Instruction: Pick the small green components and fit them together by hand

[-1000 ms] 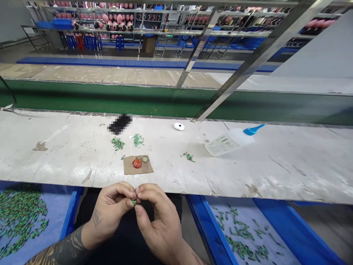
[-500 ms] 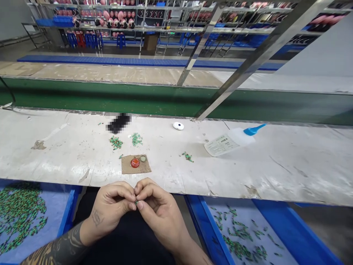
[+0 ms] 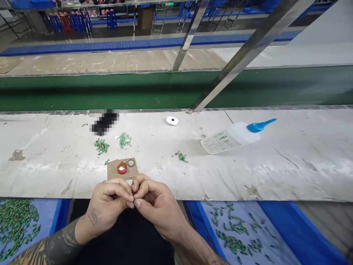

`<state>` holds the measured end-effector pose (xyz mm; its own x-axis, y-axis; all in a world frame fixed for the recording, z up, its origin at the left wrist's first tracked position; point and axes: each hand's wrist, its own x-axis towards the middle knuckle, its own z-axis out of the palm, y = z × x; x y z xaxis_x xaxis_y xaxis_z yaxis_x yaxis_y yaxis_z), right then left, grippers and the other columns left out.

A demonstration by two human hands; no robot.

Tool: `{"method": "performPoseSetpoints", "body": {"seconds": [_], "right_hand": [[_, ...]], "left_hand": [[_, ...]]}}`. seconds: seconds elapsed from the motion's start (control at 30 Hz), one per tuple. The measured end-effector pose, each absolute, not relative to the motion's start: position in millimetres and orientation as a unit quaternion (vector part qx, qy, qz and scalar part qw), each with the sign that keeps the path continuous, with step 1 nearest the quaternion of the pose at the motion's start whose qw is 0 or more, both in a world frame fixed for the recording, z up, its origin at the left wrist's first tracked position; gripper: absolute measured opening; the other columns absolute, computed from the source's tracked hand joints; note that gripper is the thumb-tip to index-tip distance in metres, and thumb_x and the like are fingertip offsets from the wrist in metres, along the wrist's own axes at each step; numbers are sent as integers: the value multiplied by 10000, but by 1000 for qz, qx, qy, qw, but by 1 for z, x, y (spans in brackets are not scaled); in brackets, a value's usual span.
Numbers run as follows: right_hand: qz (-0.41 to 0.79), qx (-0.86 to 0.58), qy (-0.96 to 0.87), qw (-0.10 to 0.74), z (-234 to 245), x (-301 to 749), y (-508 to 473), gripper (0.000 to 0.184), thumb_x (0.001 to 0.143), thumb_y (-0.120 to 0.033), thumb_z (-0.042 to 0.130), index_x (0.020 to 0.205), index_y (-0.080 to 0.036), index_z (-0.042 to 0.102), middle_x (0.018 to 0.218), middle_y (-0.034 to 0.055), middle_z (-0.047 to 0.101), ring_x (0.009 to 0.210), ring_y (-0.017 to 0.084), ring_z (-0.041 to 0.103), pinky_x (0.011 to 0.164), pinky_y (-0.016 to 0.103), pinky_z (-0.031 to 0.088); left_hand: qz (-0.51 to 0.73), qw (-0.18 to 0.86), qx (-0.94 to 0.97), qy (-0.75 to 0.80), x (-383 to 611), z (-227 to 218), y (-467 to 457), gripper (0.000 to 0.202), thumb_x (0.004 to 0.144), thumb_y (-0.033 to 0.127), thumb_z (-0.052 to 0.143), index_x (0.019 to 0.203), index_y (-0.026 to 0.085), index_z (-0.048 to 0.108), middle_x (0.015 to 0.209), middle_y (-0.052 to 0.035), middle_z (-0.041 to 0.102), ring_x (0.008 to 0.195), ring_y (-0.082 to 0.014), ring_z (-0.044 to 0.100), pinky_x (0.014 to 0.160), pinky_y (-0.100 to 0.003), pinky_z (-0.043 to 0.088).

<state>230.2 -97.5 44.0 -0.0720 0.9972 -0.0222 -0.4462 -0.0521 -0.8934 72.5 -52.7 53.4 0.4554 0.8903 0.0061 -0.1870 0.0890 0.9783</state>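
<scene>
My left hand and my right hand meet fingertip to fingertip at the table's near edge, both closed in a pinch. Between them is a small green piece, nearly hidden by the fingers; its exact kind is too small to make out. Just beyond the hands lies a brown cardboard square. On it sit a red round cap-like dish and a smaller pale round one. Farther off are a pile of green-and-orange pieces, a pile of finer green pieces and a small cluster to the right.
A clear bottle with a blue nozzle lies on its side at the right. A white oval device rests near the back, and a blurred black object to its left. Blue trays of green pieces stand below the left and right.
The view has tipped downward and shifted, so the table items appear displaced. Both hands stay pinched together; the green piece between them shows less than before.
</scene>
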Motion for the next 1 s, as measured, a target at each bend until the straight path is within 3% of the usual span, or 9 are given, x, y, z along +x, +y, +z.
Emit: {"method": "performPoseSetpoints", "body": {"seconds": [0.5, 1.0], "right_hand": [[638, -394, -346, 564, 49, 290, -79, 230, 772, -307, 831, 715, -177, 651, 927, 11, 566, 787, 110, 582, 702, 241, 486], [652, -354, -377, 555, 58, 218, -95, 238, 755, -288, 844, 684, -188, 640, 915, 8, 567, 830, 128, 595, 771, 272, 516]], "left_hand": [[362, 661, 581, 307, 126, 47, -15, 107, 664, 201, 899, 703, 217, 800, 699, -44, 731, 659, -154, 674, 597, -228, 552], [404, 658, 567, 287, 56, 59, -45, 115, 653, 162, 899, 649, 219, 799, 624, -27, 685, 583, -135, 669, 571, -237, 572]]}}
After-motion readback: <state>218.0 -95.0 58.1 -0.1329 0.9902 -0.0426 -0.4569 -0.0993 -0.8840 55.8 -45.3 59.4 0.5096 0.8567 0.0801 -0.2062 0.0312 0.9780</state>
